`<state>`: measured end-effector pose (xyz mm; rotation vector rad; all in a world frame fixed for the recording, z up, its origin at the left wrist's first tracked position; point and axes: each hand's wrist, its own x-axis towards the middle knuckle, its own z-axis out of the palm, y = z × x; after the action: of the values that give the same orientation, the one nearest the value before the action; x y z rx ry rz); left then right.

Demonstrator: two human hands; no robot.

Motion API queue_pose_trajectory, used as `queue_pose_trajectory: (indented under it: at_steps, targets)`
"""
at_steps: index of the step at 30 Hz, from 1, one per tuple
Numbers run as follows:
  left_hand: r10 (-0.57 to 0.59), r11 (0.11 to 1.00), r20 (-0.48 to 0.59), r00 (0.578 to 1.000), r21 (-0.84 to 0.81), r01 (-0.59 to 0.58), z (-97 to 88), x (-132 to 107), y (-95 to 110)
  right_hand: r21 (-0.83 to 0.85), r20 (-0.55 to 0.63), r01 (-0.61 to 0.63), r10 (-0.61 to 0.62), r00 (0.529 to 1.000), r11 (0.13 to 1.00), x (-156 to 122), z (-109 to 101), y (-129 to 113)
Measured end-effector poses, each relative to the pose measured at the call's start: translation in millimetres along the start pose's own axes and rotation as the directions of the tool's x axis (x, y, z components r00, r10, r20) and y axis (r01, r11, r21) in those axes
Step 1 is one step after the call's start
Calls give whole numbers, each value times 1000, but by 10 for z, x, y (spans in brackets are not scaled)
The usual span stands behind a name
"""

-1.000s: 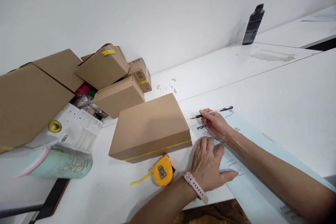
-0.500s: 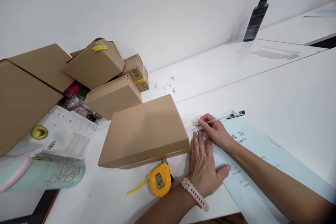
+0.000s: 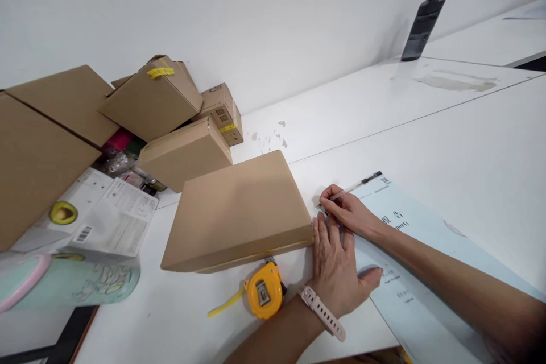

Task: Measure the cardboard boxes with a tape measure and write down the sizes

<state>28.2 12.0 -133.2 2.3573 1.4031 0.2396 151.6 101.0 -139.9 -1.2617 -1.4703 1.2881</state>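
My right hand [image 3: 347,209] pinches a clear-barrelled pen [image 3: 356,185] with a black end, its tip down at the upper left edge of the printed light-blue paper [image 3: 384,284]. Flat beside it lies my left hand [image 3: 339,264], fingers stretched out over the paper's left edge, a pale pink band on the wrist. Its fingertips are close to the right corner of a closed cardboard box [image 3: 243,205]; whether they touch it I cannot tell. A yellow tape measure [image 3: 264,290] rests left of that wrist, with a short length of tape out.
Several cardboard boxes [image 3: 153,96] are piled at the back left. A white avocado-printed package [image 3: 111,210] and a mint-green bottle [image 3: 85,281] with a pink ring lie in front of them. At the back right, a dark bottle [image 3: 424,23] stands by the wall.
The pen's back end has swung up and to the left as my right hand shifts slightly at the paper's edge. My left hand stays flat. The whole view has shifted a little.
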Motion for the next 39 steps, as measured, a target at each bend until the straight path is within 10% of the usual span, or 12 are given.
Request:
queue_pose_trajectory:
  at_steps: [8, 39]
  targets:
    - [8, 1000, -26, 1000, -8, -8, 58, -13, -5, -135, -150, 71, -91, 985, 988, 5, 77, -28]
    - [-9, 1000, -31, 999, 27, 10, 54, -56, 5, -355, -52, 145, -175, 983, 924, 4, 59, -7]
